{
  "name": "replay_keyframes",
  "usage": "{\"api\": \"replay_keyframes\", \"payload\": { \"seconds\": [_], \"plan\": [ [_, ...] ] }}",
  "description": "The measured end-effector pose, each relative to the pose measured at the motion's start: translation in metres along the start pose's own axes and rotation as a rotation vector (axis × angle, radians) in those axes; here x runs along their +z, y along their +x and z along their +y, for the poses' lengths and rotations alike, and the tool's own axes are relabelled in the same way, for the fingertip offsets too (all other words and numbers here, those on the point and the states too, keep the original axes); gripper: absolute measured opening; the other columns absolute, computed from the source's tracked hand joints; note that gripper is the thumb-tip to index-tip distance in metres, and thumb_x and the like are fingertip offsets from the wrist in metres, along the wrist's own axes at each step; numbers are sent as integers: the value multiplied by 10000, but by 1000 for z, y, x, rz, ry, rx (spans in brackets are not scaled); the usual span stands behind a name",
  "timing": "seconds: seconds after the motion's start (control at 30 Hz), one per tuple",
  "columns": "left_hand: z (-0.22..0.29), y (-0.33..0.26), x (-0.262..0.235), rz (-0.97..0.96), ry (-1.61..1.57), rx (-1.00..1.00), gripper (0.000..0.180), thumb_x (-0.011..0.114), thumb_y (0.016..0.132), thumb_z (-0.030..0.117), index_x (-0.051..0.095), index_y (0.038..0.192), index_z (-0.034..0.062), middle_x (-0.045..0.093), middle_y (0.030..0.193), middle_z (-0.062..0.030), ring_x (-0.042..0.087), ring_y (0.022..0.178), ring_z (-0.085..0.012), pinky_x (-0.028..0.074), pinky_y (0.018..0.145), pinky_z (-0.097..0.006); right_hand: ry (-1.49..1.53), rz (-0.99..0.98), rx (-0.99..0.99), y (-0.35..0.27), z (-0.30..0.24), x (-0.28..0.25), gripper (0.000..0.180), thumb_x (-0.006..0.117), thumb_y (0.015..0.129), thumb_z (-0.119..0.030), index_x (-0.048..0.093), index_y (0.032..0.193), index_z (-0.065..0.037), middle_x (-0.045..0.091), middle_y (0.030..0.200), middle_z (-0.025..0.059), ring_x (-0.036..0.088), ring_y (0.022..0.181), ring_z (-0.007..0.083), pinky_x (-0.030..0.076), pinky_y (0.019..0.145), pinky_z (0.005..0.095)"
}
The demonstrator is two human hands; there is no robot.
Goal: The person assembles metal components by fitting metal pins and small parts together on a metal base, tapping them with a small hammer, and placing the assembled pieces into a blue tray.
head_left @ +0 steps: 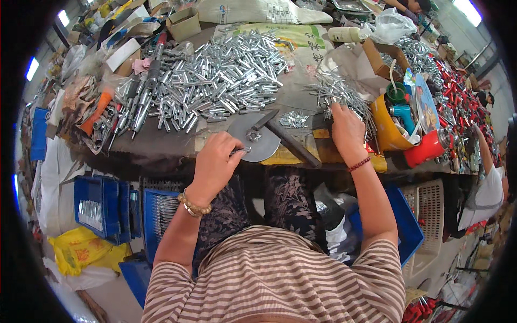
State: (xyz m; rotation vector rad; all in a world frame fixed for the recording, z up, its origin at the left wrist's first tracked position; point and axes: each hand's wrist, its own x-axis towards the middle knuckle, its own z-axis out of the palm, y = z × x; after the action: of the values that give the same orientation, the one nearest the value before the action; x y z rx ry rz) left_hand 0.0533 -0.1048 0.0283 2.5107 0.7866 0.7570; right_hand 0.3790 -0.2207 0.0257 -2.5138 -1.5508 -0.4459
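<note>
My left hand point(218, 157) is closed in a pinch on a small shiny metal piece point(246, 149), over the near edge of a round grey metal plate point(260, 152). A hammer point(293, 143) lies with its head on that plate and its dark handle slanting off to the right. Beside the hammer head sits another small metal part point(253, 135). My right hand point(348, 132) reaches into a heap of thin metal rods point(344, 96), fingertips pressed together at its near side; what they grip is hidden. Between the hands lies a little cluster of short metal parts point(294, 119).
A large pile of metal tubes point(221, 75) covers the table's middle, with power screwdrivers point(148, 89) at its left. To the right stand a yellow container point(392, 129) and a red bottle point(425, 151). Blue bins point(97, 207) sit below. Another person point(484, 188) works at far right.
</note>
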Motion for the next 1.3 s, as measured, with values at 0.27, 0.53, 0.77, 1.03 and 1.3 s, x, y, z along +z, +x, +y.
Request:
{"api": "replay_keyframes", "payload": {
  "seconds": [0.27,0.53,0.77,1.03,1.3],
  "plan": [
    [-6,-1,1,13,-86,-17,157,765,857,160,692,948,54,620,950,-86,615,951,-322,498,804,-428,100,141,-143,-30,12,-12,260,703,852,-58,689,1099,-137,711,900,74,697,893,296,570,758,422],
    [-9,-5,6,50,-114,-34,151,783,854,137,715,951,42,635,952,-93,620,952,-303,497,823,-398,1372,126,272,-39,-69,-58,144,721,948,-16,719,1090,7,712,866,13,652,797,57,529,704,290],
    [-11,-7,4,52,-178,-95,159,799,848,125,745,973,42,636,941,-83,634,890,-273,506,774,-375,1129,18,-127,-57,-110,-22,212,738,869,31,734,1067,-45,703,910,105,692,792,230,528,703,335],
    [-18,-8,4,68,-162,-75,171,806,839,98,764,999,55,635,942,-77,637,870,-253,506,757,-358,536,83,-423,-50,-118,-29,70,706,802,-46,676,856,-79,595,882,81,649,893,294,543,757,429],
    [-20,-13,5,49,-263,-123,170,809,833,72,769,997,46,633,933,-59,635,855,-205,501,754,-319,591,102,-415,-48,-120,-29,86,722,778,-46,704,855,-79,589,872,67,631,877,283,529,759,412]
  ]
}}
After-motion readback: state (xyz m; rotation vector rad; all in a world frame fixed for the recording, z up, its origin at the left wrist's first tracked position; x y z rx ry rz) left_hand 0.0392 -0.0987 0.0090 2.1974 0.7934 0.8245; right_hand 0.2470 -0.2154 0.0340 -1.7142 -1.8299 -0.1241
